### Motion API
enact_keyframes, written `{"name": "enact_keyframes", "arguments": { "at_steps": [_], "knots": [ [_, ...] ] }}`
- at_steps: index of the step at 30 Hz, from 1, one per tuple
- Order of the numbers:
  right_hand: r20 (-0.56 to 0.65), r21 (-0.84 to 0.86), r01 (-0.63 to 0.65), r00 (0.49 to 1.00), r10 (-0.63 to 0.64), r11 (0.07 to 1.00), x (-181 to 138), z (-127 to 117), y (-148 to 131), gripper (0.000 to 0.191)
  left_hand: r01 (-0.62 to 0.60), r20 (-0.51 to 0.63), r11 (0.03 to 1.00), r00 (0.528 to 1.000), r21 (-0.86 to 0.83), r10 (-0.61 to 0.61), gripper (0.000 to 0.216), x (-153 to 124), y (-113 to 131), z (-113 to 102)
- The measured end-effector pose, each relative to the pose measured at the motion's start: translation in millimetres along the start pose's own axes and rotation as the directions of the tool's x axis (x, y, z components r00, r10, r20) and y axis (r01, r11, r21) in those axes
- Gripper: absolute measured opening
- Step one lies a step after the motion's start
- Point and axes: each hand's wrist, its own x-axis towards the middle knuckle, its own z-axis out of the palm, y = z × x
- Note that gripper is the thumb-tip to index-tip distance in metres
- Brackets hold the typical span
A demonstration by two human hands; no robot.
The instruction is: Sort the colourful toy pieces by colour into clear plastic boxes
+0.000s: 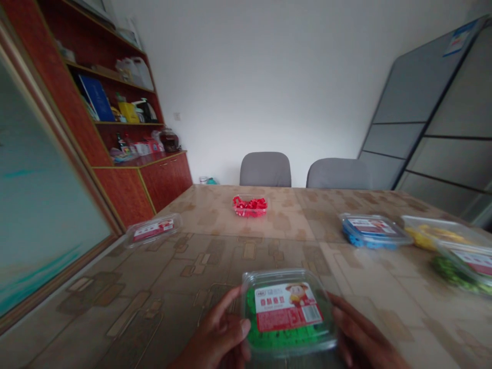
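Centrally, left hand [219,335] and right hand [363,341] grasp lidded clear box [286,312] of green pieces, box between fingers [225,305], low over patterned surface [154,287]. Likely best: even side pressure, box level.

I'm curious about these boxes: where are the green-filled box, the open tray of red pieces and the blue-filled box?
green-filled box [288,307]: head view, its lid label.
tray of red pieces [249,206]: head view, the red pile.
blue-filled box [372,228]: head view, its lid.

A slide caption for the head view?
Left hand and right hand hold a box of green pieces on the table.
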Motion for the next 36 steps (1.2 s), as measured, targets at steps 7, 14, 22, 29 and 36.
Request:
{"name": "enact_keyframes", "arguments": {
  "at_steps": [7,14,22,29,36],
  "knots": [
    [0.009,0.084,0.032,0.999,-0.033,0.996,6,4,6,0.086,-0.074,-0.012,0.997,0.997,0.030,0.074,0.095,19,0,0],
    [0.015,-0.338,0.140,0.990,-0.143,0.931,9,-11,-9,0.075,-0.156,-0.041,0.889,0.980,0.430,0.192,0.070,14,8,-8],
    [0.439,-0.711,0.623,0.754,-0.488,0.324,26,-5,-55,0.076,-0.313,0.240,0.082,0.849,0.946,0.472,0.070,9,58,17],
    [0.601,-0.663,0.707,0.699,-0.388,0.247,41,5,-47,0.088,-0.304,0.305,-0.039,0.926,0.952,0.222,0.102,28,44,32],
    [0.588,-0.663,0.740,0.606,-0.536,0.111,48,5,-31,0.090,-0.307,0.319,-0.086,0.913,0.948,0.256,0.097,29,32,30]
  ]
}}
